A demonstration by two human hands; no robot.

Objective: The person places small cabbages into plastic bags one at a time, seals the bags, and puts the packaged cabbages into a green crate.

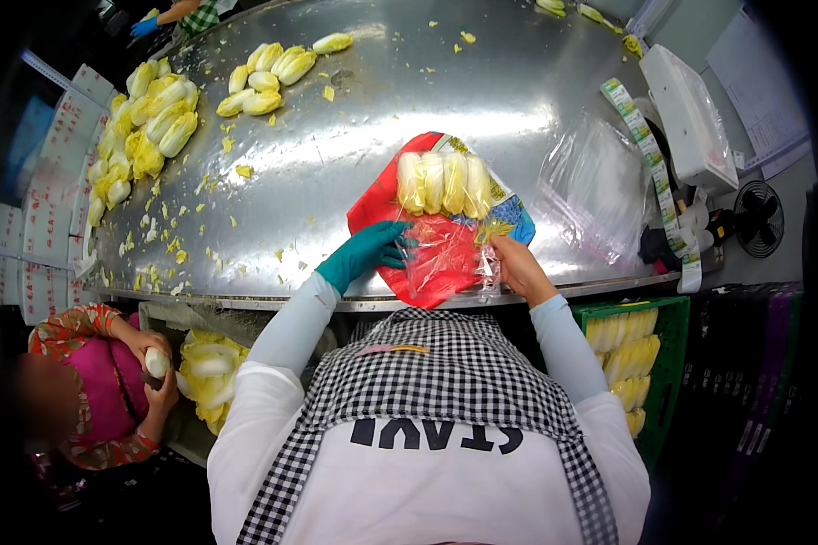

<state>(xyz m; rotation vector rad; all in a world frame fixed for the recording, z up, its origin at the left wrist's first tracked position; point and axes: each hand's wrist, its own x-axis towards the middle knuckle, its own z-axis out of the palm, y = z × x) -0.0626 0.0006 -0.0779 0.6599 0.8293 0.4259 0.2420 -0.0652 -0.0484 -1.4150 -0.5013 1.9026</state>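
Several small yellow-white napa cabbages [443, 184] lie side by side in a clear plastic bag [443, 248], on a red and blue printed sheet [375, 197] at the table's near edge. My left hand [365, 253], in a green glove, is at the left side of the bag's loose end, its fingers partly behind the film; whether it grips is not plain. My bare right hand [518, 267] pinches the right side of the loose film. The bagged cabbages are just beyond both hands.
Loose cabbages [157, 116] are heaped at the table's left, with leaf scraps around. Clear bags [596, 184], a label strip [647, 143], a white scale-like box [688, 116] and a fan [759, 218] are right. A green crate [675, 368] holds packed cabbages. A co-worker [102, 381] trims cabbage at lower left.
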